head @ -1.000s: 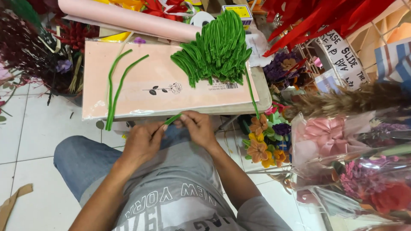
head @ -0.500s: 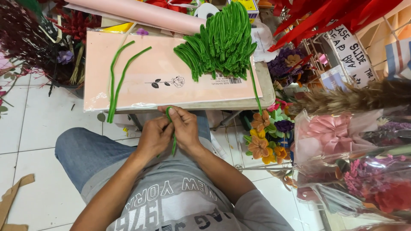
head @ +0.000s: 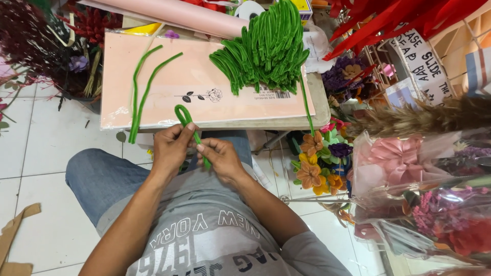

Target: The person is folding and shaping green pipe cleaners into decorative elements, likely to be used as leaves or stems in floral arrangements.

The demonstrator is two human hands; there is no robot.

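Since the picture half a second back, the green pipe cleaner (head: 190, 134) is showing a fuller loop above the fingers, where earlier only a short bent stub was poking up between the two hands; the hands themselves are sitting in much the same spot over the lap.

The left hand (head: 171, 148) is pinching the pipe cleaner just below the loop, thumb and fingers closed on both strands. The right hand (head: 221, 159) is gripping the lower part, with the tail running down and out near its palm. The two hands are nearly touching, just in front of the edge of the small table (head: 317, 97).

By the look of it, the person is shaping the pipe cleaner, bending it into a loop and getting ready to twist the strands together at the neck. The next move is probably calling for a firm pinch at the base of the loop while the other hand is turning the tail around it, so the loop is not springing open.

On the table a pink card sheet (head: 204, 82) is lying flat. Two straight pipe cleaners (head: 144, 92) are resting on its left part, and a big heap of folded green ones (head: 266, 48) is sitting at its right. A pink paper roll (head: 174, 13) is lying behind. Bunches of artificial flowers (head: 319, 161) are standing to the right of the person's knee.
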